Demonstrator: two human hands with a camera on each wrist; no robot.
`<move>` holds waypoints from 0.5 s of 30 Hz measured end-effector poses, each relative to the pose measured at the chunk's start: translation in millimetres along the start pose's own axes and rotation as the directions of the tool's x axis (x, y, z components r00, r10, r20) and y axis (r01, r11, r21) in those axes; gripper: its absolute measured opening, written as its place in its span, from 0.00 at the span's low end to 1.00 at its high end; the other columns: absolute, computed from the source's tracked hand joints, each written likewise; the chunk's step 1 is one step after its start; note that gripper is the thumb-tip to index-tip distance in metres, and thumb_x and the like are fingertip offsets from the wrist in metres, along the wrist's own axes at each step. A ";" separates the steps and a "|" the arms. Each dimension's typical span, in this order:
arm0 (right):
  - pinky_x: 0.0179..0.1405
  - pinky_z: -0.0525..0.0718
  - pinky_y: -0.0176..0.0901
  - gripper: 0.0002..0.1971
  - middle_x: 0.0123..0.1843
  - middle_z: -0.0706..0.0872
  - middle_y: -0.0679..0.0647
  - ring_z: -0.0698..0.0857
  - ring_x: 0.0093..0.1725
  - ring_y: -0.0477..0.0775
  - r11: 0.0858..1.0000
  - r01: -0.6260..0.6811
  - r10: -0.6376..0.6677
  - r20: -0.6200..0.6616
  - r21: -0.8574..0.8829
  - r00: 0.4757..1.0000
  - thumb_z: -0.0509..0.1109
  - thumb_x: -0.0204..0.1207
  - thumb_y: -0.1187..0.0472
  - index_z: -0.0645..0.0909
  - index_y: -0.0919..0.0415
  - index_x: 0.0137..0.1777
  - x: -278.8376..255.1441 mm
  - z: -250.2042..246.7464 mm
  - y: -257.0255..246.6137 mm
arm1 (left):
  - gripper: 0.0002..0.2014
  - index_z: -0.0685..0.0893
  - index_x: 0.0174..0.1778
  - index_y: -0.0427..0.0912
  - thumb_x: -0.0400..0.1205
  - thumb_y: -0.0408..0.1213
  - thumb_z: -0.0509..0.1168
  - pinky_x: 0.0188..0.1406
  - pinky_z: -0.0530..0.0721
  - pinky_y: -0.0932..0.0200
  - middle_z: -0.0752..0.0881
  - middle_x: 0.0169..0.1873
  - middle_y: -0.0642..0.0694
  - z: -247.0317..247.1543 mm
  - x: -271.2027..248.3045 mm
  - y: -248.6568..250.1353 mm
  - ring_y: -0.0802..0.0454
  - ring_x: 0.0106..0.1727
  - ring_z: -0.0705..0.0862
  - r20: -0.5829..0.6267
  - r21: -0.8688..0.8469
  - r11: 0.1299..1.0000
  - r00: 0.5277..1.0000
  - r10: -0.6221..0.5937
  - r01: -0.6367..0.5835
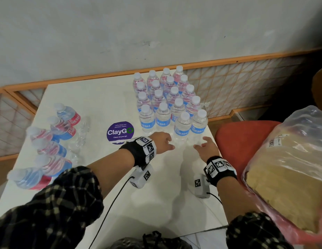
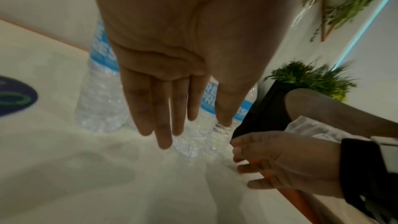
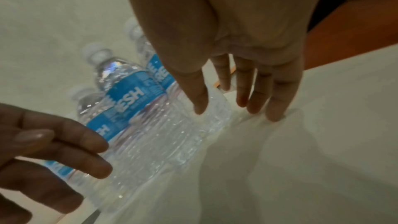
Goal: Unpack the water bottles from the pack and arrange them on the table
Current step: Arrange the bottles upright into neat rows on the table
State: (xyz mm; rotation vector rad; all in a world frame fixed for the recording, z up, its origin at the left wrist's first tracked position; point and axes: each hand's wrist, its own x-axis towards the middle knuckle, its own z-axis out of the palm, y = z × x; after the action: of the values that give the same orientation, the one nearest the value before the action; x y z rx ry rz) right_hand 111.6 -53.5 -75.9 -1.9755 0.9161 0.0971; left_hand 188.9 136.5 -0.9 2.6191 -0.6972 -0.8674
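My left hand (image 1: 163,142) and my right hand (image 1: 207,147) hover low over the white table (image 1: 102,97) in the middle of the head view, both with fingers straight and relaxed and holding nothing, one on each side of the two nearest upright bottles (image 1: 190,128). Those two stand at the front of a block of standing water bottles (image 1: 167,97) in the upper middle of the frame, while six more bottles (image 1: 50,142) lie on their sides in a row at the left edge of the table. A purple round sticker (image 1: 120,131) sits between the two groups, and a clear plastic bag (image 1: 289,168) rests on a red chair (image 1: 246,141) at the right.
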 end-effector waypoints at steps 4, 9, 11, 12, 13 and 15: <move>0.66 0.76 0.50 0.25 0.53 0.82 0.56 0.82 0.61 0.62 1.000 0.020 -0.020 -0.031 -0.005 0.999 0.74 0.74 0.56 0.73 0.60 0.69 -16.9 11.7 -7.8 | 0.23 0.76 0.69 0.45 0.81 0.52 0.64 0.67 0.76 0.53 0.82 0.64 0.47 -26.2 -38.2 -35.2 0.47 0.66 0.78 -0.115 0.052 0.998 0.993 -0.016 0.022; 0.64 0.78 0.50 0.25 0.52 0.81 0.55 0.82 0.60 0.62 1.000 0.010 -0.009 -0.041 0.022 0.999 0.74 0.73 0.56 0.74 0.59 0.69 -37.2 25.2 -15.2 | 0.24 0.75 0.70 0.51 0.79 0.53 0.63 0.75 0.66 0.40 0.72 0.72 0.46 -52.8 -101.0 -123.6 0.42 0.75 0.69 -0.433 0.288 0.888 0.876 -0.213 0.358; 0.64 0.79 0.53 0.24 0.50 0.81 0.55 0.83 0.60 0.64 1.000 0.012 -0.012 -0.010 -0.007 1.000 0.75 0.73 0.56 0.75 0.60 0.68 -44.5 34.7 -18.9 | 0.24 0.72 0.71 0.52 0.79 0.50 0.63 0.78 0.58 0.35 0.66 0.76 0.45 -57.2 -126.8 -156.0 0.40 0.78 0.62 -0.436 0.273 0.817 0.822 -0.366 0.508; 0.64 0.79 0.52 0.23 0.49 0.81 0.55 0.83 0.60 0.63 1.000 0.017 -0.017 0.005 -0.016 1.000 0.75 0.73 0.56 0.76 0.60 0.67 -48.5 40.4 -20.9 | 0.23 0.72 0.71 0.52 0.79 0.48 0.64 0.77 0.59 0.36 0.66 0.76 0.44 -58.9 -138.4 -168.2 0.39 0.78 0.63 -0.427 0.248 0.799 0.802 -0.417 0.547; 0.63 0.79 0.50 0.23 0.48 0.82 0.55 0.83 0.59 0.63 0.999 0.025 -0.024 0.021 -0.027 0.999 0.75 0.73 0.56 0.76 0.60 0.66 -52.6 46.3 -23.2 | 0.23 0.73 0.71 0.51 0.79 0.46 0.64 0.76 0.64 0.38 0.68 0.75 0.43 -60.6 -147.4 -179.4 0.39 0.76 0.66 -0.417 0.209 0.800 0.792 -0.447 0.562; 0.59 0.78 0.47 0.22 0.47 0.83 0.55 0.83 0.55 0.60 0.999 0.046 -0.045 0.049 -0.022 0.998 0.75 0.72 0.57 0.78 0.60 0.65 -61.5 57.8 -30.1 | 0.23 0.74 0.71 0.48 0.78 0.42 0.67 0.71 0.72 0.41 0.72 0.71 0.41 -64.1 -160.0 -196.7 0.39 0.72 0.73 -0.370 0.121 0.835 0.805 -0.464 0.537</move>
State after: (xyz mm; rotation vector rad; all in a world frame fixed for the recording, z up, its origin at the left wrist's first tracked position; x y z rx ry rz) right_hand 102.7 34.6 -62.1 -2.0060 0.8412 0.1302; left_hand 185.8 394.2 43.6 3.1106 0.0123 -0.4604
